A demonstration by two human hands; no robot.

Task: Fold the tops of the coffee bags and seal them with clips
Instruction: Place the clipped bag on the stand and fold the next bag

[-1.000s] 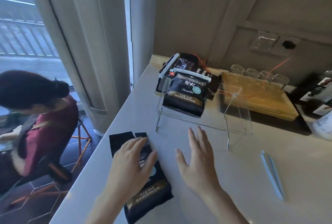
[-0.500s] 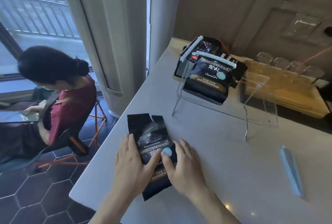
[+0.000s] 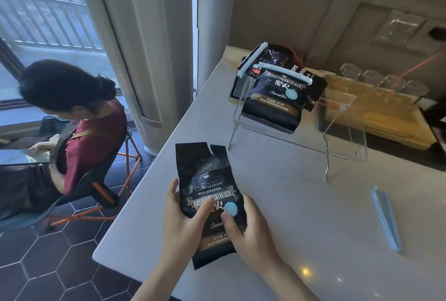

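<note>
A black coffee bag (image 3: 207,180) with a torn, unfolded top lies near the left edge of the white counter (image 3: 301,204). My left hand (image 3: 185,223) grips its left side, thumb on the front. My right hand (image 3: 251,230) holds its right side, thumb on the blue round sticker. A loose light-blue clip (image 3: 386,218) lies on the counter to the right, apart from both hands. On a clear acrylic stand (image 3: 337,146) at the back lean two black coffee bags (image 3: 277,100), each with a pale clip (image 3: 284,72) across its folded top.
A wooden tray (image 3: 376,117) with several upturned glasses (image 3: 371,78) sits at the back right against the wall. The counter's left edge drops to a tiled floor, where a person sits on a folding chair (image 3: 96,184) by the curtain and window.
Both hands have closed on the coffee bag's lower half; a second ago the right hand lay flat on the counter beside it. The bag has shifted slightly toward me.
</note>
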